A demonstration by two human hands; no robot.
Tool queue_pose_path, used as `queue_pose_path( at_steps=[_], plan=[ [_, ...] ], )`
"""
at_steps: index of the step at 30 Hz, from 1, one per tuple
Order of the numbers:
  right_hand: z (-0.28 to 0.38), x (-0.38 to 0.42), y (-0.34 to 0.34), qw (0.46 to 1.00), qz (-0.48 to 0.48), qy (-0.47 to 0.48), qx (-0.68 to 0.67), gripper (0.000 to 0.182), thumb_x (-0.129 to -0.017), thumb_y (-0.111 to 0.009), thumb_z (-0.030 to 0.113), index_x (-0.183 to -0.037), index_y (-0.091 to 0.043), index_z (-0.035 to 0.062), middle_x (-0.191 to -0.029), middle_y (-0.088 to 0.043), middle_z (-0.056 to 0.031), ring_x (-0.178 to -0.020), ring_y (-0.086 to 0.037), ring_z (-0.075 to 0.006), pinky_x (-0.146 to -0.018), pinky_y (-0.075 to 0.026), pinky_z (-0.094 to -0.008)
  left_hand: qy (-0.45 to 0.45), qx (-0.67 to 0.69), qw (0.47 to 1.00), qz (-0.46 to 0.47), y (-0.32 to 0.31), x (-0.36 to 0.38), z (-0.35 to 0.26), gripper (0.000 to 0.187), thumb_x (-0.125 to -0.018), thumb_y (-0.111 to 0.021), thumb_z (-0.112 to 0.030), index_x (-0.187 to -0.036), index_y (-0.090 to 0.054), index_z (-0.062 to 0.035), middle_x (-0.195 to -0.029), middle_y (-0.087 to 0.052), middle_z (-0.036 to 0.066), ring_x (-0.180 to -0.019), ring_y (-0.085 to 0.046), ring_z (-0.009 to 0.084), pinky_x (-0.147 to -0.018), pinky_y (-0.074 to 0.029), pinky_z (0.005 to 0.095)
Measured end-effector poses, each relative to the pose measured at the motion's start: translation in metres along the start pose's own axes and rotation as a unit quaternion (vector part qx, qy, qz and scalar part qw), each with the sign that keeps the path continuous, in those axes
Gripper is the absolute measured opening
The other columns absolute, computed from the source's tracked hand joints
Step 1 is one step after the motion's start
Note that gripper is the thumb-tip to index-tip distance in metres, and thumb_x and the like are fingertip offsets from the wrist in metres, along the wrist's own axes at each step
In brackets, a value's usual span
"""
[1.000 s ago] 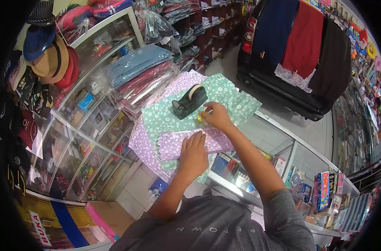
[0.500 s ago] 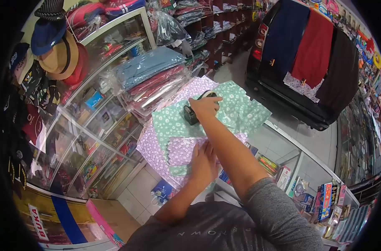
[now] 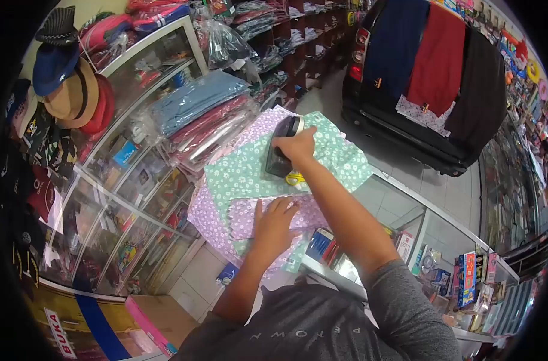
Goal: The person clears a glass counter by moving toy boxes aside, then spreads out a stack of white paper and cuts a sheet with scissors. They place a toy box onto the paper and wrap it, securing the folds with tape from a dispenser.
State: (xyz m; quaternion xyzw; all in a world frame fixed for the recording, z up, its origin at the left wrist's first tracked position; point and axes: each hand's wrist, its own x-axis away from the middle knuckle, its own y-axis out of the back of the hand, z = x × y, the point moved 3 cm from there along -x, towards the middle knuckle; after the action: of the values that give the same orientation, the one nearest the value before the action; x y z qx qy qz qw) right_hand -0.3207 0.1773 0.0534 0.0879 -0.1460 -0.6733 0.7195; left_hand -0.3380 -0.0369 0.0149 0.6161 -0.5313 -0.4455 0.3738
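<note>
My right hand is closed on a black tape dispenser with a pale roll at its far end. The dispenser stands on green daisy-print paper, which overlaps lilac flowered paper. My left hand lies with fingers spread on a folded lilac floral piece, pressing it onto the green sheet. Just below the dispenser, yellow scissor handles show; the rest of the scissors is hidden.
Bagged clothes are stacked left of the paper. A glass display counter holding stationery runs to the right. Hats hang at far left. Behind stands a dark car draped with trousers. A cardboard box sits low left.
The tape dispenser has turned, showing more of its body, with my right hand still on it. Yellow scissor handles have come into view. My left hand's fingers have spread, and the whole view has shifted slightly.
</note>
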Motion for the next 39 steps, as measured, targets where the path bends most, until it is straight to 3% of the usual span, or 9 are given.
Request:
queue_pose_path(
  at_steps=[3, 9, 21, 23, 27, 30, 32, 35, 39],
  plan=[
    [0.016, -0.008, 0.032, 0.988, 0.025, 0.142, 0.058, 0.114, -0.056, -0.095, 0.027, -0.142, -0.029, -0.0088, -0.116, -0.069, -0.0314, -0.108, -0.070, -0.0469, -0.096, -0.057, -0.0457, -0.009, 0.008, 1.000, -0.009, -0.002, 0.003, 0.002, 0.071, -0.076, -0.089, -0.022, -0.141, -0.063, -0.0130, -0.150, -0.055, 0.008, -0.144, -0.046, 0.0278, -0.122, -0.025, 0.0643],
    [0.022, -0.005, 0.039, 0.952, 0.097, 0.288, 0.043, 0.120, -0.055, -0.096, 0.030, -0.144, -0.027, -0.0094, -0.114, -0.068, -0.0353, -0.107, -0.069, -0.0492, -0.094, -0.057, -0.0462, -0.022, 0.031, 0.999, -0.017, -0.001, 0.002, 0.007, 0.068, -0.077, -0.088, -0.022, -0.140, -0.063, -0.0141, -0.149, -0.056, 0.009, -0.143, -0.047, 0.0287, -0.121, -0.023, 0.0658],
    [-0.016, 0.010, -0.055, 0.933, 0.200, 0.219, 0.203, 0.123, -0.056, -0.096, 0.032, -0.149, -0.026, -0.0087, -0.107, -0.071, -0.0326, -0.102, -0.071, -0.0493, -0.092, -0.058, -0.0486, -0.023, 0.030, 0.999, -0.038, -0.005, 0.004, 0.006, 0.064, -0.076, -0.089, -0.023, -0.133, -0.066, -0.0090, -0.146, -0.056, 0.009, -0.142, -0.048, 0.0290, -0.121, -0.024, 0.0666],
    [-0.021, 0.008, -0.059, 0.923, 0.197, 0.248, 0.217, 0.106, -0.058, -0.094, 0.032, -0.135, -0.031, -0.0062, -0.103, -0.072, -0.0300, -0.096, -0.072, -0.0478, -0.086, -0.060, -0.0486, -0.013, 0.024, 0.998, -0.049, -0.008, 0.005, 0.007, 0.062, -0.076, -0.088, -0.024, -0.132, -0.067, -0.0092, -0.145, -0.057, 0.009, -0.141, -0.048, 0.0286, -0.121, -0.023, 0.0658],
    [-0.028, -0.002, -0.046, 0.929, 0.216, 0.236, 0.188, 0.127, -0.065, -0.090, 0.065, -0.151, -0.033, -0.0101, -0.118, -0.071, -0.0312, -0.110, -0.072, -0.0429, -0.095, -0.056, -0.0461, -0.005, 0.049, 0.997, -0.053, -0.006, 0.005, 0.007, 0.067, -0.076, -0.088, -0.024, -0.137, -0.065, -0.0116, -0.148, -0.057, 0.008, -0.142, -0.049, 0.0273, -0.122, -0.022, 0.0653],
    [-0.024, -0.010, -0.030, 0.978, 0.158, 0.131, 0.039, 0.097, -0.074, -0.084, 0.063, -0.129, -0.057, -0.0111, -0.104, -0.075, -0.0291, -0.094, -0.076, -0.0388, -0.083, -0.059, -0.0436, 0.003, 0.053, 0.998, -0.041, -0.008, 0.003, 0.007, 0.070, -0.077, -0.087, -0.022, -0.142, -0.063, -0.0142, -0.151, -0.055, 0.007, -0.144, -0.048, 0.0259, -0.123, -0.021, 0.0646],
    [-0.018, -0.004, -0.011, 0.966, 0.228, 0.077, 0.099, 0.067, -0.079, -0.082, 0.055, -0.092, -0.071, -0.0094, -0.083, -0.075, -0.0235, -0.073, -0.075, -0.0336, -0.067, -0.058, -0.0406, 0.004, 0.053, 0.998, -0.040, -0.008, 0.004, 0.007, 0.070, -0.077, -0.087, -0.022, -0.142, -0.062, -0.0142, -0.151, -0.055, 0.007, -0.144, -0.048, 0.0257, -0.123, -0.021, 0.0645],
    [-0.033, -0.002, -0.016, 0.938, 0.308, 0.062, 0.148, 0.060, -0.080, -0.080, 0.051, -0.068, -0.068, -0.0066, -0.069, -0.072, -0.0200, -0.059, -0.071, -0.0280, -0.057, -0.054, -0.0389, -0.003, 0.049, 0.998, -0.039, -0.008, 0.004, 0.008, 0.070, -0.077, -0.087, -0.022, -0.142, -0.062, -0.0143, -0.151, -0.055, 0.007, -0.144, -0.048, 0.0254, -0.123, -0.021, 0.0643],
    [-0.031, 0.000, -0.014, 0.951, 0.256, 0.076, 0.158, 0.050, -0.079, -0.081, 0.042, -0.067, -0.069, -0.0051, -0.065, -0.068, -0.0161, -0.055, -0.065, -0.0233, -0.052, -0.050, -0.0391, -0.007, 0.045, 0.998, -0.037, -0.006, 0.005, 0.008, 0.070, -0.078, -0.087, -0.023, -0.143, -0.062, -0.0146, -0.151, -0.054, 0.007, -0.144, -0.047, 0.0249, -0.123, -0.021, 0.0641]
  ],
)
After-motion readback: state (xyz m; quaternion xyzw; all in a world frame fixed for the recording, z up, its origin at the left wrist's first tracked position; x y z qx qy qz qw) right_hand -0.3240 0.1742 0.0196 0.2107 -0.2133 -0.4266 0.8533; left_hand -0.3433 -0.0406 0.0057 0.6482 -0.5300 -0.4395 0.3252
